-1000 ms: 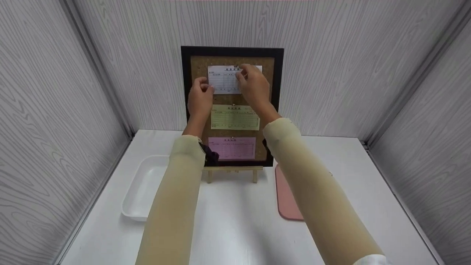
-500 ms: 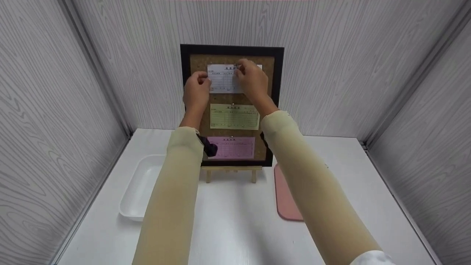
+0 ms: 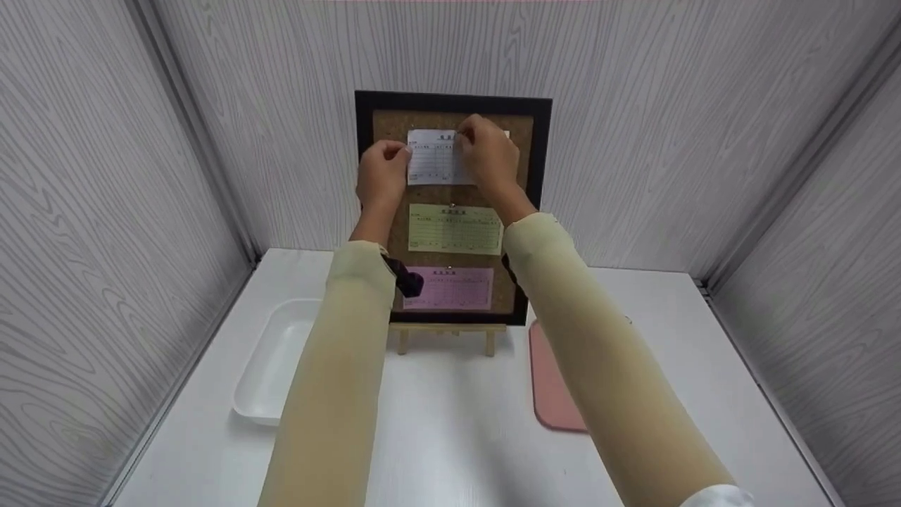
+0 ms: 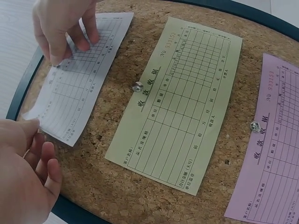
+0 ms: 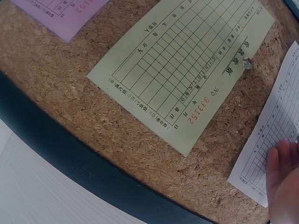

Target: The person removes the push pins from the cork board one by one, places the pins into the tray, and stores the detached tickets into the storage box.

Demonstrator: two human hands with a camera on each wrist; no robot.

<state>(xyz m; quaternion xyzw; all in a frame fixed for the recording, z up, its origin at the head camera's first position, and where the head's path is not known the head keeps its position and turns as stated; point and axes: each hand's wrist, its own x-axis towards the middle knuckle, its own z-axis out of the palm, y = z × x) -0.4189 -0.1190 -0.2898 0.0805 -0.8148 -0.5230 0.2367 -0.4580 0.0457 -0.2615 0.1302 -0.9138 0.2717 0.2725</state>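
A white receipt slip [image 3: 429, 163] lies against the upper part of a cork board [image 3: 394, 193]. At its left edge my left hand [image 3: 382, 176] pinches the paper between thumb and index finger; in the left wrist view that corner lifts slightly. My right hand [image 3: 490, 156] is at the slip's top middle, thumb and index fingertip pinched together on a small pushpin [image 4: 57, 66], mostly hidden by the fingertips. The other fingers of that hand rest over the paper. Below are a green receipt [image 3: 455, 230] and a pink receipt [image 3: 457, 289], each held by a clear pin at its top middle.
The black-framed board leans on a small wooden easel [image 3: 447, 327] on a white table [image 3: 436, 436]. To the left stands a white tray [image 3: 264, 359], partly behind the left sleeve. A pink mat or tray [image 3: 552, 387] lies right, partly under the right forearm. Wood-grain walls enclose three sides.
The left hand has gone from beside the slip to pinching its left edge. The right fingertips have closed over the pin, which showed beside them a second ago. The view shifted slightly.
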